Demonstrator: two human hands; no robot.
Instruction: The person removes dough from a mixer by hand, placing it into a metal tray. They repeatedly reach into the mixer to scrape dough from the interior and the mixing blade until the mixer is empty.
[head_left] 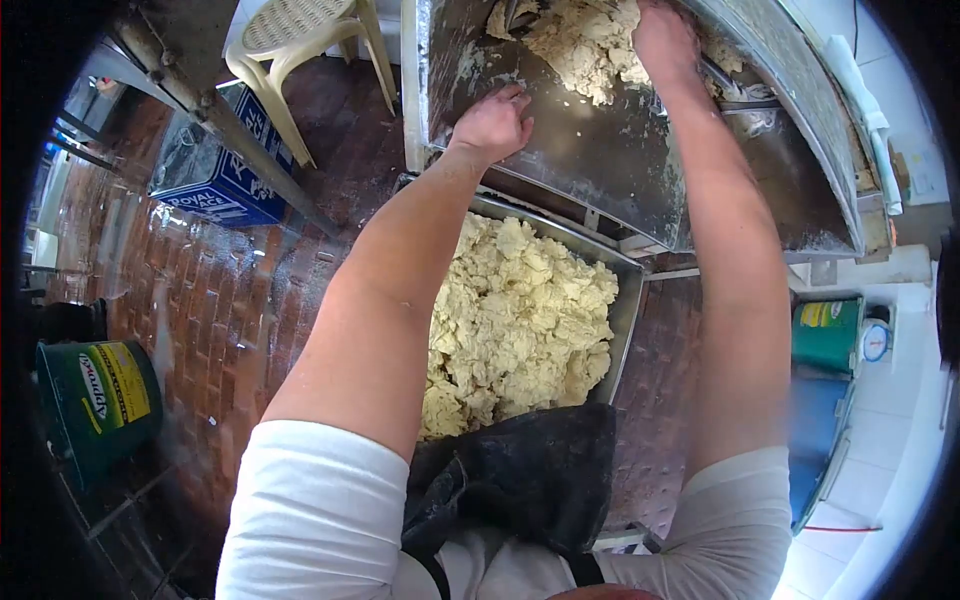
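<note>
Pale crumbly dough (585,50) lies at the top inside a large metal mixer trough (600,150). My right hand (665,45) reaches into that dough near a metal mixing bar (750,104); its fingertips are hidden. My left hand (492,125) has its fingers curled and rests at the near left part of the trough, left of the dough; what it holds, if anything, cannot be made out. Below the trough, a metal tub (628,310) holds a big heap of yellowish dough (525,310), partly behind my left forearm.
A plastic chair (300,30) and a blue box (225,185) stand at the upper left. Green buckets are at the left (100,400) and right (825,335), with a blue container (815,430) below the right one. A black apron (530,470) hangs before me.
</note>
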